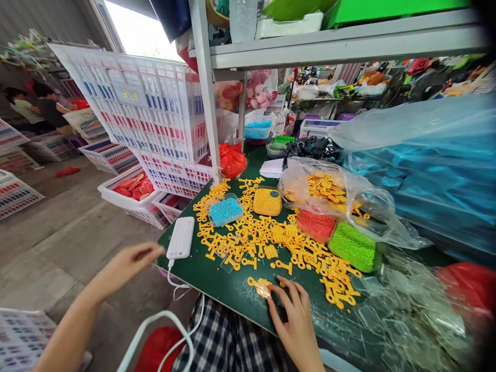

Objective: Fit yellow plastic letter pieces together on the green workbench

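Observation:
Many small yellow plastic pieces [271,240] are spread over a dark green table [228,284]. My right hand [294,315] rests on the table near its front edge, fingers curled over something dark, beside a small cluster of yellow pieces [261,287]. My left hand [129,263] hovers off the table's left edge, fingers loosely together and blurred, close to a white power bank [181,237] with a white cable. Trays of blue beads [226,211], yellow beads [267,201], red beads [315,225] and green beads [352,247] sit among the pieces.
A clear bag of yellow pieces [333,194] lies behind the trays. Clear plastic cases [403,310] pile at the right. Blue plastic-wrapped bulk [434,165] fills the far right. White crates [155,113] stack on the left; a metal shelf post [205,93] stands at the table's back.

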Demonstrator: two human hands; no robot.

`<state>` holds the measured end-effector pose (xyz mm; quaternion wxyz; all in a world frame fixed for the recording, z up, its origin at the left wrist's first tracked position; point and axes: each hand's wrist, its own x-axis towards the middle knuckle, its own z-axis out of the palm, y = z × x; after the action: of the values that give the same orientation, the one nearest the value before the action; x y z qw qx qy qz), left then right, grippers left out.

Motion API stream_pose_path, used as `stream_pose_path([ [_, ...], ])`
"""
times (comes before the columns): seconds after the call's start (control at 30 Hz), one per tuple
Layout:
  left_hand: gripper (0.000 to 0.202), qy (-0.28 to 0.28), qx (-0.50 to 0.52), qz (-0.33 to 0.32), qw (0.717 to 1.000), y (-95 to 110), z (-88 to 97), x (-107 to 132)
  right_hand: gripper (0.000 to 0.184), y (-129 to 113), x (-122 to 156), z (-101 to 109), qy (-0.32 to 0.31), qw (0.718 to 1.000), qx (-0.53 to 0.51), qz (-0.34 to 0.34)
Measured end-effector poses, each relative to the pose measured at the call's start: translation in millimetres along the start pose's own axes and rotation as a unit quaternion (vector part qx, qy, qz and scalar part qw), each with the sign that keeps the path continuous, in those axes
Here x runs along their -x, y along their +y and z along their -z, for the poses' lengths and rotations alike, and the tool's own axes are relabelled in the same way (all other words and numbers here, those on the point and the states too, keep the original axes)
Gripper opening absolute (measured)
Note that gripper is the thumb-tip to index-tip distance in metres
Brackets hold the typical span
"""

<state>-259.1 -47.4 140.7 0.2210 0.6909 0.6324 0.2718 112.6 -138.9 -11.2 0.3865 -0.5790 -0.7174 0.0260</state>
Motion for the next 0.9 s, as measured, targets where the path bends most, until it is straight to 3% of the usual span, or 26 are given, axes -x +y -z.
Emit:
stream_pose_path([
  [0.1, 0.039, -0.11, -0.069, -0.085, 0.988, 25, -21.2, -76, 0.02, 1, 0, 0, 0.004, 1.0, 0.002, -0.006],
  [0.2, 0.036, -0.164, -0.227, -0.13, 0.951, 48, -62.2, -150, 0.02, 2, -1, 1, 0.014, 1.0, 0.006, -0.017],
  [0.33, 0.024, -0.208, -0.279, -0.146, 0.926, 52, -103.3, -200, 0.02, 6, 0, 2, 0.006, 0.999, 0.031, -0.008],
  [0.53, 0.016, -0.257, -0.309, -0.168, 0.9, 29, -116.7, -212, 0.018, 9, -1, 2, -0.009, 0.999, 0.046, 0.011],
  [0.73, 0.011, -0.238, -0.297, -0.206, 0.901, 22, -125.5, -210, 0.015, -1, -7, 4, 0.034, 0.999, 0.013, -0.016],
  [0.83, 0.011, -0.209, -0.274, -0.219, 0.913, 30, -119.6, -209, 0.014, -3, -7, 5, 0.036, 0.999, 0.007, -0.029],
  [0.9, 0.017, -0.18, -0.257, -0.225, 0.922, 36, -106.2, -203, 0.014, -2, -7, 4, 0.033, 0.999, 0.008, -0.03],
])
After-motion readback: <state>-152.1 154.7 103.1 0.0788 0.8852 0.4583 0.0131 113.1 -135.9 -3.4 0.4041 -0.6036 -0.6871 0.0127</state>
